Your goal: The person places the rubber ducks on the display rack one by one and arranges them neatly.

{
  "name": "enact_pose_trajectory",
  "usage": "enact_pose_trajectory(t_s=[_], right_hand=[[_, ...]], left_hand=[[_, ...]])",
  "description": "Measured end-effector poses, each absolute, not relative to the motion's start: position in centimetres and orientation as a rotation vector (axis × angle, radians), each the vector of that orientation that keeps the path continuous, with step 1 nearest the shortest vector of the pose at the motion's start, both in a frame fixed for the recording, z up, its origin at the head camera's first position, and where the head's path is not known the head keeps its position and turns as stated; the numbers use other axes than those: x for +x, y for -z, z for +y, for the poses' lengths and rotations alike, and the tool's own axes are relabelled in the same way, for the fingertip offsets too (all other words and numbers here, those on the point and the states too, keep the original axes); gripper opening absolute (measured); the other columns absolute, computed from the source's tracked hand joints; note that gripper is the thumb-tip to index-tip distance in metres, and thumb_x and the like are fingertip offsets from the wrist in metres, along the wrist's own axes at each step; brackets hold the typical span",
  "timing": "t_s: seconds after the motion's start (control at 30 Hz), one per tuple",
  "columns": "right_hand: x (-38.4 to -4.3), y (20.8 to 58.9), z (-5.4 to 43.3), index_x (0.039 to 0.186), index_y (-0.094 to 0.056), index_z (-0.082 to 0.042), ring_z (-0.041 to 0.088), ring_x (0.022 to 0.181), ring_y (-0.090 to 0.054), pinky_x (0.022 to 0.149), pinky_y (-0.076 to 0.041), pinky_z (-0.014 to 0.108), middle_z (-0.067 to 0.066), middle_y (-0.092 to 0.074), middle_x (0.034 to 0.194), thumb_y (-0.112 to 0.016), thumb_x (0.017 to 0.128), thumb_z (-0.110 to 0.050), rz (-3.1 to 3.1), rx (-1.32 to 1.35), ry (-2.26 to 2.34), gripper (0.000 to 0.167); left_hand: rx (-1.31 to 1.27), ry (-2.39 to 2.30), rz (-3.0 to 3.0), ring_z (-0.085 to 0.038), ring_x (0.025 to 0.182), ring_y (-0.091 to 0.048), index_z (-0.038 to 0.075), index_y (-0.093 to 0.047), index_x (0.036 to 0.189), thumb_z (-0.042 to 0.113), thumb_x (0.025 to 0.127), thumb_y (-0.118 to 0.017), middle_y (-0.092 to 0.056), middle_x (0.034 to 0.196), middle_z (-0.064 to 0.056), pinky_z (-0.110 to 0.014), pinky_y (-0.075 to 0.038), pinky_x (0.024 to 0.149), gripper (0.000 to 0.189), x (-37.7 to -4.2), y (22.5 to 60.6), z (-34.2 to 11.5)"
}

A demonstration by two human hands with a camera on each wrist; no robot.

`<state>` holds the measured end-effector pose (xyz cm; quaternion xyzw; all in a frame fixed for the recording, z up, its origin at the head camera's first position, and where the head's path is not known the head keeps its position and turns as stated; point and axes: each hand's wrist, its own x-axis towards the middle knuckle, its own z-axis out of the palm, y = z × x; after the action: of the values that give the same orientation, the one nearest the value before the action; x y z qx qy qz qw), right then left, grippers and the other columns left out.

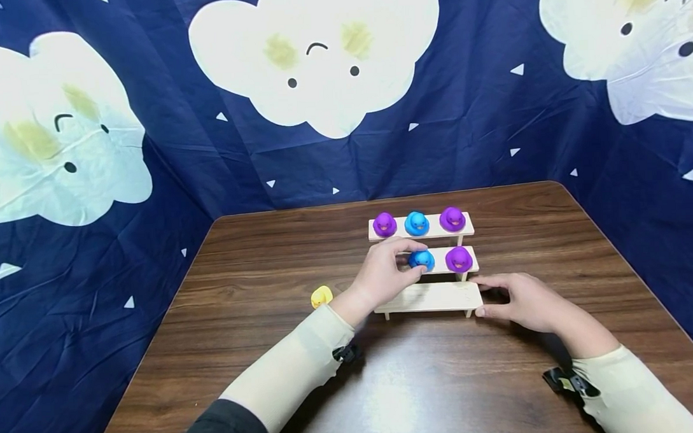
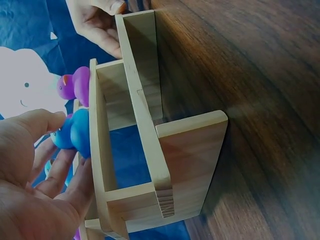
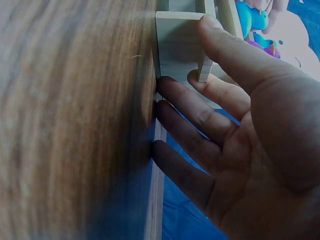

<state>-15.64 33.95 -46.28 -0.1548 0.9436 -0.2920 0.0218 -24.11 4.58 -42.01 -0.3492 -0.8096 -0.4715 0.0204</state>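
A three-step wooden stand [image 1: 435,298] is on the table, its lowest board bare. On its middle board sits a blue rubber duck [image 1: 422,260], which my left hand [image 1: 383,272] pinches between thumb and fingers. The left wrist view shows this blue duck [image 2: 80,134] right at the board, with the fingers around it. Beside it on the right sits a purple duck [image 1: 459,260]. My right hand [image 1: 524,302] holds the right end of the lowest board; in the right wrist view the thumb and index finger [image 3: 225,92] are on either side of it.
Along the top board stand a purple duck [image 1: 384,225], a blue duck [image 1: 417,224] and another purple duck [image 1: 452,220]. A yellow duck [image 1: 321,297] lies on the brown table [image 1: 259,347], left of the stand. Behind hangs a dark blue cloud-print cloth [image 1: 207,157].
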Motion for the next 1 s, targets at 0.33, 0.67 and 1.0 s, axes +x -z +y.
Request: enact_pose_trajectory(t_s=[0.33, 0.67, 1.0], right_hand=[[-15.6, 46.2, 34.0, 0.138, -0.070, -0.016, 0.034, 0.122, -0.065, 0.101, -0.051, 0.062, 0.002, -0.074, 0.125, -0.084, 0.088, -0.047, 2.925, -0.466, 0.906, 0.060], [-15.5, 46.2, 33.9, 0.137, -0.070, -0.016, 0.031, 0.119, -0.066, 0.098, -0.053, 0.060, 0.000, -0.075, 0.123, -0.084, 0.088, -0.046, 2.931, -0.481, 0.898, 0.059], [-15.6, 46.2, 33.9, 0.138, -0.070, -0.015, 0.031, 0.118, -0.066, 0.098, -0.052, 0.060, -0.001, -0.075, 0.122, -0.083, 0.088, -0.048, 2.923, -0.481, 0.906, 0.061]], left_hand=[[-1.076, 1.483, -2.508, -0.014, 0.101, -0.070, 0.004, -0.077, 0.116, 0.003, 0.087, -0.083, -0.073, 0.110, -0.005, -0.025, -0.060, 0.090, 0.029, -24.1, 42.0, 4.6], [-1.077, 1.558, -2.486, -0.016, 0.104, -0.070, 0.003, -0.077, 0.118, 0.003, 0.086, -0.085, -0.070, 0.113, -0.006, -0.029, -0.060, 0.092, 0.033, -24.1, 42.2, 4.3], [-1.113, 1.552, -2.443, -0.033, 0.110, -0.069, 0.003, -0.077, 0.117, 0.004, 0.084, -0.086, -0.068, 0.114, -0.009, -0.036, -0.060, 0.094, 0.034, -24.2, 42.2, 1.8]])
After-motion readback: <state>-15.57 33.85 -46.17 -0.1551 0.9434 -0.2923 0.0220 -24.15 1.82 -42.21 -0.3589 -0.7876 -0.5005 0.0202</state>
